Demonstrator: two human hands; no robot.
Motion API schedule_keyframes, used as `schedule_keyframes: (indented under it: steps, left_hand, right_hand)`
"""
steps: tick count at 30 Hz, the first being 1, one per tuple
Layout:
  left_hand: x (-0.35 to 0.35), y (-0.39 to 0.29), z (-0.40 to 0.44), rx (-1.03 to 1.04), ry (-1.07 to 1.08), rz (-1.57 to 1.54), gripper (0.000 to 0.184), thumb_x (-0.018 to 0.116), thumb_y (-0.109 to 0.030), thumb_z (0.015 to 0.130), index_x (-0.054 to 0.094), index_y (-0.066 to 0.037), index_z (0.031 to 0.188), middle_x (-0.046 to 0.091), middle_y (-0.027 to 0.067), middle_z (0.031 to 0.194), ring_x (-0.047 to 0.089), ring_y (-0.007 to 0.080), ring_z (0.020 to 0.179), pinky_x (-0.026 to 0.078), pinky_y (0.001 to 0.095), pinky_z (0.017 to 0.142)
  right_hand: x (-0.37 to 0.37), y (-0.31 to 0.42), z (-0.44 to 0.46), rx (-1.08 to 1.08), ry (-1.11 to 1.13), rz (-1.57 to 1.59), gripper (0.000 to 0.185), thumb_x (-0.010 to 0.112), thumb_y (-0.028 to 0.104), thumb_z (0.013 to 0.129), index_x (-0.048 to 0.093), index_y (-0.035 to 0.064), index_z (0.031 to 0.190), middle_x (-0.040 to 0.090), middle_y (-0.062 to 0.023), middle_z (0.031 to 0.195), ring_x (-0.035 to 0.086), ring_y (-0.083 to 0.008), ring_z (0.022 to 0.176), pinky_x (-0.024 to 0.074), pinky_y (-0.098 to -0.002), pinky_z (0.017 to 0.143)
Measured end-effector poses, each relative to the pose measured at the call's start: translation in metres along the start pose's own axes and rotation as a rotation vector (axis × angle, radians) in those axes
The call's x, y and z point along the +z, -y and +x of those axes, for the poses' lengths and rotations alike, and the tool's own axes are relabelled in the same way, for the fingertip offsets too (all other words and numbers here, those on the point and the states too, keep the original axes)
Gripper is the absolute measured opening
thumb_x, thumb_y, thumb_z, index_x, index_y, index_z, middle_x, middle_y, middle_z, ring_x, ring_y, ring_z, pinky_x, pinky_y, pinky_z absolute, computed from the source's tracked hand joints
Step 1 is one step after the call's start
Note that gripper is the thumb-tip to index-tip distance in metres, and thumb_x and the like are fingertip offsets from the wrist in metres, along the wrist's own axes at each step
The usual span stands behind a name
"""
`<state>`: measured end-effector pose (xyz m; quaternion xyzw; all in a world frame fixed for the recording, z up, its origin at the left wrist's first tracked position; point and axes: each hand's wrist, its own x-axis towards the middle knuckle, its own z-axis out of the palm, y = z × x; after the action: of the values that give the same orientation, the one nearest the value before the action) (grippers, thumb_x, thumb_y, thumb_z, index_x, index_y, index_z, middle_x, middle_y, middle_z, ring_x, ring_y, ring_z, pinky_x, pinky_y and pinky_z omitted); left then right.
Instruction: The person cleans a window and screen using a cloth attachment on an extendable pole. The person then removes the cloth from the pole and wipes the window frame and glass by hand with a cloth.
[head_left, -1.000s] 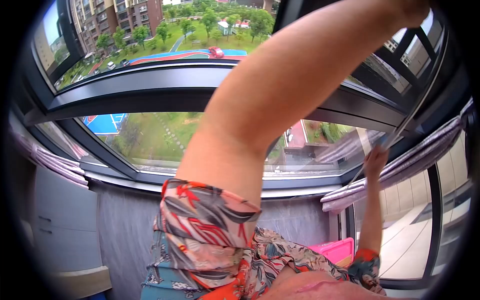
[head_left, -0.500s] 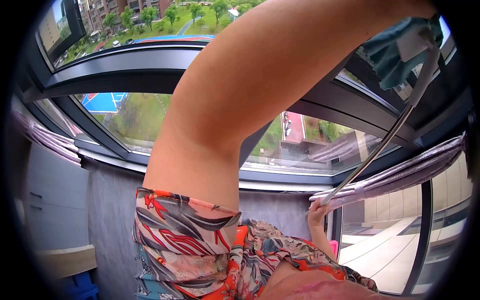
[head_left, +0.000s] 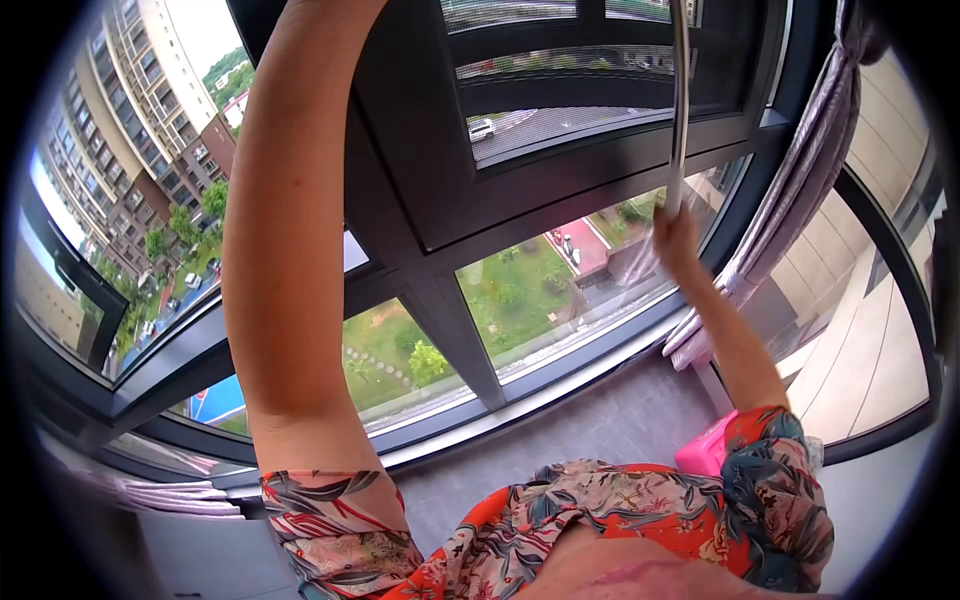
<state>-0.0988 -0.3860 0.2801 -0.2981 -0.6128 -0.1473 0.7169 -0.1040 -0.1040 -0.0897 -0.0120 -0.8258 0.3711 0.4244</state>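
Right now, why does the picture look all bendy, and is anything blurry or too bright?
In the head view, the dark window frame at right bows and the corners go black, probably from a very wide lens; in that head view, the right hand on the metal pole looks blurred; also in the head view, the sky at upper left is nearly white.

Left hand offscreen; pole (head_left: 681, 100) cropped

Curtain (head_left: 808, 185) right of pole (head_left: 680, 100)
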Motion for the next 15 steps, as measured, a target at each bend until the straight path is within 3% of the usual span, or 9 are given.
schedule_keyframes:
  steps: [1, 3, 5, 7, 9, 10, 12, 14, 15]
  left_hand:
    - [0.0, 0.007, 0.006, 0.016, 0.001, 0.028, 0.049, 0.042, 0.01, 0.072, 0.048, -0.001, 0.119, 0.04, 0.0255, 0.126, 0.039, 0.0383, 0.117, 0.033, 0.0408, 0.099]
    - [-0.002, 0.012, 0.008, -0.045, 0.122, 0.077, 0.047, 0.044, 0.008, 0.072, 0.05, -0.003, 0.117, 0.041, 0.024, 0.125, 0.041, 0.0385, 0.115, 0.036, 0.0409, 0.095]
    - [0.0, 0.02, -0.001, -0.12, 0.224, 0.132, 0.045, 0.046, 0.006, 0.072, 0.053, -0.006, 0.115, 0.043, 0.0226, 0.124, 0.043, 0.0387, 0.112, 0.039, 0.0409, 0.092]
    - [0.001, 0.023, 0.001, -0.194, 0.321, 0.171, 0.043, 0.047, 0.004, 0.072, 0.055, -0.009, 0.112, 0.044, 0.0211, 0.122, 0.045, 0.039, 0.11, 0.042, 0.0409, 0.088]
    - [-0.01, -0.001, 0.001, -0.056, 0.034, -0.032, 0.047, 0.042, 0.011, 0.071, 0.049, 0.0, 0.116, 0.039, 0.0264, 0.126, 0.039, 0.0388, 0.117, 0.034, 0.0412, 0.099]
    - [-0.014, -0.005, 0.001, -0.071, 0.027, -0.052, 0.047, 0.043, 0.012, 0.07, 0.049, 0.001, 0.115, 0.039, 0.0259, 0.126, 0.038, 0.0387, 0.118, 0.034, 0.0415, 0.098]
    - [-0.005, 0.003, 0.001, 0.005, -0.036, 0.007, 0.046, 0.046, 0.007, 0.071, 0.053, -0.007, 0.114, 0.042, 0.0212, 0.124, 0.043, 0.038, 0.113, 0.04, 0.0401, 0.091]
    - [0.007, 0.015, -0.004, 0.049, -0.115, 0.037, 0.048, 0.048, 0.004, 0.071, 0.052, -0.013, 0.116, 0.042, 0.0178, 0.125, 0.046, 0.0366, 0.109, 0.043, 0.0387, 0.088]
    - [0.006, 0.015, -0.003, 0.017, -0.086, 0.008, 0.048, 0.05, 0.006, 0.07, 0.052, -0.012, 0.115, 0.041, 0.0183, 0.124, 0.042, 0.0369, 0.113, 0.041, 0.0399, 0.091]
  right_hand:
    - [0.004, -0.027, -0.057, 0.167, 0.118, -0.05, 0.019, 0.053, 0.016, 0.086, 0.045, -0.0019, 0.087, 0.051, -0.0171, 0.054, 0.052, -0.0324, 0.045, 0.0352, -0.04, 0.04]
    - [-0.001, -0.055, -0.169, -0.027, 0.15, -0.005, 0.014, 0.051, 0.013, 0.086, 0.046, -0.0008, 0.084, 0.048, -0.0117, 0.058, 0.05, -0.0266, 0.049, 0.0375, -0.037, 0.045]
    - [-0.003, -0.075, -0.247, 0.226, 0.234, 0.14, 0.016, 0.05, 0.011, 0.086, 0.043, 0.0015, 0.075, 0.048, -0.0094, 0.058, 0.051, -0.0241, 0.051, 0.0389, -0.0347, 0.047]
    - [-0.012, -0.045, -0.225, 0.089, 0.14, 0.007, 0.016, 0.051, 0.013, 0.086, 0.042, 0.0005, 0.083, 0.047, -0.0142, 0.054, 0.05, -0.0346, 0.049, 0.039, -0.0379, 0.046]
    - [-0.012, -0.04, -0.158, 0.016, 0.101, -0.012, 0.018, 0.053, 0.015, 0.085, 0.042, -0.0001, 0.086, 0.047, -0.0181, 0.054, 0.051, -0.041, 0.051, 0.0385, -0.0406, 0.045]
    - [-0.01, -0.034, -0.111, -0.006, 0.066, -0.046, 0.02, 0.053, 0.017, 0.086, 0.042, 0.0001, 0.087, 0.05, -0.0203, 0.056, 0.053, -0.0413, 0.053, 0.0377, -0.0427, 0.044]
    - [-0.025, 0.014, 0.0, 0.007, 0.035, -0.004, 0.023, 0.053, 0.02, 0.087, 0.041, -0.0001, 0.088, 0.052, -0.0207, 0.057, 0.054, -0.0373, 0.05, 0.0367, -0.0434, 0.042]
    - [-0.03, 0.032, 0.101, -0.237, -0.062, 0.194, 0.023, 0.052, 0.02, 0.088, 0.043, 0.0001, 0.081, 0.045, -0.0132, 0.047, 0.05, -0.0255, 0.038, 0.0355, -0.0361, 0.037]
    - [-0.061, 0.108, 0.12, -0.012, 0.033, 0.285, 0.023, 0.05, 0.02, 0.09, 0.043, 0.001, 0.078, 0.044, -0.0074, 0.046, 0.048, -0.0169, 0.036, 0.0332, -0.0313, 0.033]
